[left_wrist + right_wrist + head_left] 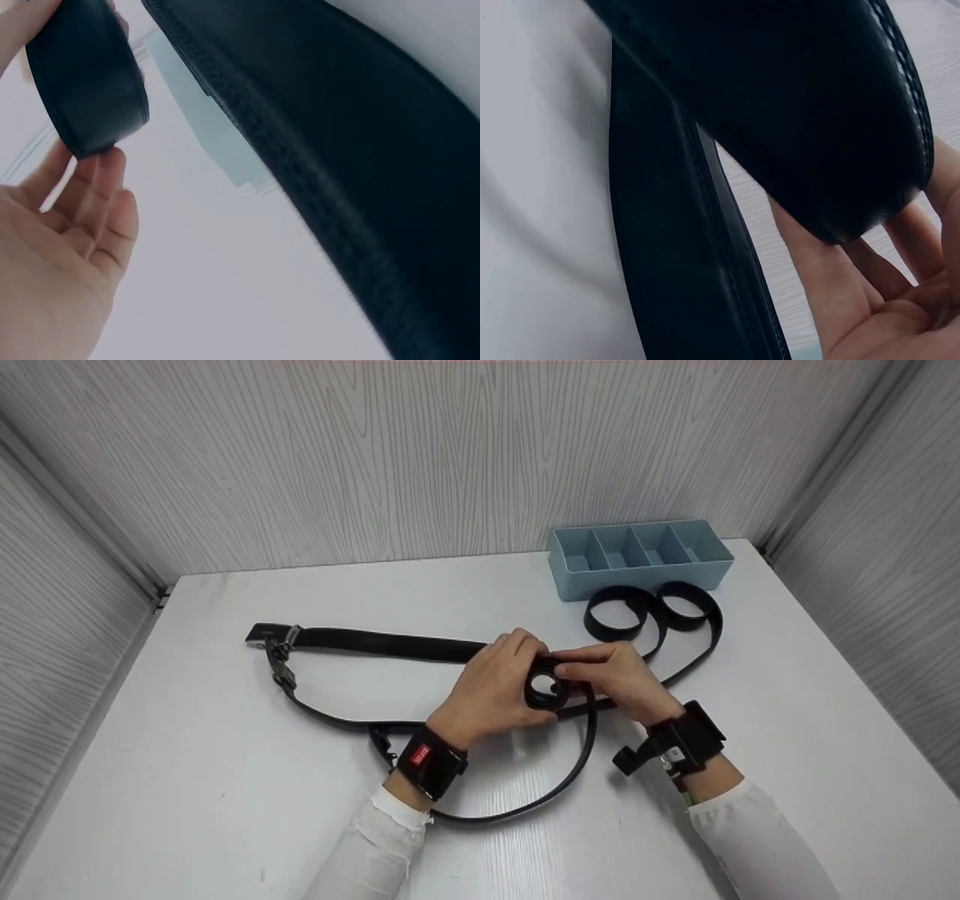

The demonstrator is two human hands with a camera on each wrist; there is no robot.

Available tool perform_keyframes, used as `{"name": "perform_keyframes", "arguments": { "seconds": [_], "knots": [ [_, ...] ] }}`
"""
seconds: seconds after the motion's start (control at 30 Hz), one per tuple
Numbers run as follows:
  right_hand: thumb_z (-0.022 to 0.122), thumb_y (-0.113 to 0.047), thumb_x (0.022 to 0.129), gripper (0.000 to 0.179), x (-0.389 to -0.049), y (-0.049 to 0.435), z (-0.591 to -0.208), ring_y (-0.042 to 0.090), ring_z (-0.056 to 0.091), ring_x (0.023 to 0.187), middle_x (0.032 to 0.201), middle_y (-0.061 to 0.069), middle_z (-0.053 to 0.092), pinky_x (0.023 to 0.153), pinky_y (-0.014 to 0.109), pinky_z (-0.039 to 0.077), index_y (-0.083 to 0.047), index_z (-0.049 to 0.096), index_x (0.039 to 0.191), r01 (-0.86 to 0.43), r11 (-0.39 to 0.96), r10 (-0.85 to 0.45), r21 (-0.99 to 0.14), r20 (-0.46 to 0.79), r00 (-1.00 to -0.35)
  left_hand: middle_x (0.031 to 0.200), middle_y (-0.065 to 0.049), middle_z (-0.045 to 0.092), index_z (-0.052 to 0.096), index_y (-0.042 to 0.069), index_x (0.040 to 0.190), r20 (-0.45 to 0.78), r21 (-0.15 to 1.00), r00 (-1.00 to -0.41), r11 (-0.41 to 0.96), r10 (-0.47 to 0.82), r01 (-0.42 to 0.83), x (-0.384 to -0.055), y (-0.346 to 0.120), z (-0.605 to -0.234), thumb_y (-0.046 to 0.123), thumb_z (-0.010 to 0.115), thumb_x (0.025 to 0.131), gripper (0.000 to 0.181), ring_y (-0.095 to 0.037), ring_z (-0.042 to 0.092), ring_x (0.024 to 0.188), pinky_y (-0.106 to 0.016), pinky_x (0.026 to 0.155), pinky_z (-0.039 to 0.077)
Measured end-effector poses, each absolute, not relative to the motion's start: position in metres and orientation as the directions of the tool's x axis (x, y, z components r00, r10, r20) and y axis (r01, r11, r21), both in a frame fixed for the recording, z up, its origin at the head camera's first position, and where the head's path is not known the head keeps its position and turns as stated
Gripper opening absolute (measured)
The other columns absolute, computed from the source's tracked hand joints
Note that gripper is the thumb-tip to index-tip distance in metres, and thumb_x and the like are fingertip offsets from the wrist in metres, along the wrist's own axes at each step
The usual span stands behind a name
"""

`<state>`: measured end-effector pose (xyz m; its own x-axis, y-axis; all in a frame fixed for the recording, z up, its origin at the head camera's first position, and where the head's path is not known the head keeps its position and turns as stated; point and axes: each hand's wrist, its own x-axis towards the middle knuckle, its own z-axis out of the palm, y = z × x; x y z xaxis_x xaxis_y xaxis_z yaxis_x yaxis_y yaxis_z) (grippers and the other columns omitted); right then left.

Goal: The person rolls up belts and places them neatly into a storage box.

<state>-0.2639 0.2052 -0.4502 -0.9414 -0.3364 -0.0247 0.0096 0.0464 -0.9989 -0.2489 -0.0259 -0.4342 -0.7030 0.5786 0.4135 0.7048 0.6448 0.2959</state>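
Note:
A black belt, partly rolled into a tight coil, is held upright between both hands above the white table. My left hand grips the coil from the left, fingers curved over its top and thumb below. On its other side, my right hand pinches the coil's upper right edge between thumb and fingers. The belt's unrolled length hangs in a wide loop toward the front, passing near the left wrist, where a dark buckle lies. The left wrist view shows the rolled belt at the fingertips; stitched black strap fills the right wrist view.
Behind the hands, a black belt stretches left to a metal buckle. Another strap runs beneath the hands from a second buckle. Two strap curls stand before a blue compartmented box at the back right.

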Motion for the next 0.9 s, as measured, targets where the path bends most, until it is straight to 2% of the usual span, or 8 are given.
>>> {"name": "perform_keyframes", "arguments": {
  "seconds": [0.13, 0.27, 0.43, 0.63, 0.9],
  "knots": [
    [0.079, -0.011, 0.092, 0.035, -0.265, 0.207, -0.451, 0.023, 0.076, 0.094, 0.119, 0.013, 0.075, 0.081, 0.034, 0.061, -0.003, 0.073, 0.126, 0.01, 0.06, -0.383, -0.998, -0.032, -0.923, 0.119, -0.003, 0.059, 0.06, 0.009, 0.125, 0.404, 0.274, -0.679, 0.627, 0.613, 0.729, -0.249, -0.025, -0.435, 0.048, 0.093, 0.07, 0.076, -0.02, 0.058, 0.107, -0.033, 0.093, 0.051],
    [0.079, -0.011, 0.093, 0.035, -0.265, 0.205, -0.451, 0.022, 0.076, 0.097, 0.12, 0.013, 0.075, 0.083, 0.033, 0.061, -0.003, 0.074, 0.126, 0.014, 0.06, -0.375, -0.998, -0.036, -0.926, 0.117, -0.003, 0.059, 0.06, 0.009, 0.122, 0.429, 0.264, -0.678, 0.635, 0.596, 0.726, -0.249, -0.024, -0.436, 0.049, 0.091, 0.071, 0.072, -0.02, 0.058, 0.105, -0.033, 0.092, 0.051],
    [0.079, -0.011, 0.092, 0.034, -0.263, 0.198, -0.451, 0.021, 0.076, 0.096, 0.118, 0.012, 0.076, 0.082, 0.032, 0.061, -0.001, 0.074, 0.125, 0.037, 0.016, -0.315, -0.999, -0.04, -0.948, 0.11, -0.003, 0.059, 0.06, 0.009, 0.115, 0.469, 0.245, -0.71, 0.695, 0.525, 0.676, -0.248, -0.023, -0.437, 0.052, 0.089, 0.07, 0.068, -0.02, 0.058, 0.099, -0.034, 0.086, 0.051],
    [0.078, -0.01, 0.092, 0.037, -0.261, 0.195, -0.451, 0.02, 0.076, 0.092, 0.113, 0.011, 0.077, 0.08, 0.032, 0.061, 0.002, 0.072, 0.127, 0.05, -0.002, -0.278, -0.999, -0.048, -0.96, 0.104, -0.004, 0.057, 0.06, 0.008, 0.112, 0.476, 0.266, -0.768, 0.763, 0.427, 0.589, -0.247, -0.022, -0.438, 0.057, 0.09, 0.067, 0.073, -0.022, 0.058, 0.093, -0.036, 0.081, 0.051],
    [0.079, -0.009, 0.092, 0.038, -0.263, 0.201, -0.452, 0.019, 0.076, 0.093, 0.113, 0.01, 0.077, 0.082, 0.034, 0.061, 0.003, 0.071, 0.127, 0.059, 0.027, -0.276, -0.998, -0.064, -0.959, 0.108, -0.003, 0.057, 0.059, 0.008, 0.118, 0.416, 0.283, -0.769, 0.734, 0.486, 0.617, -0.247, -0.025, -0.435, 0.059, 0.091, 0.069, 0.077, -0.02, 0.058, 0.097, -0.035, 0.085, 0.051]
  ]
}}
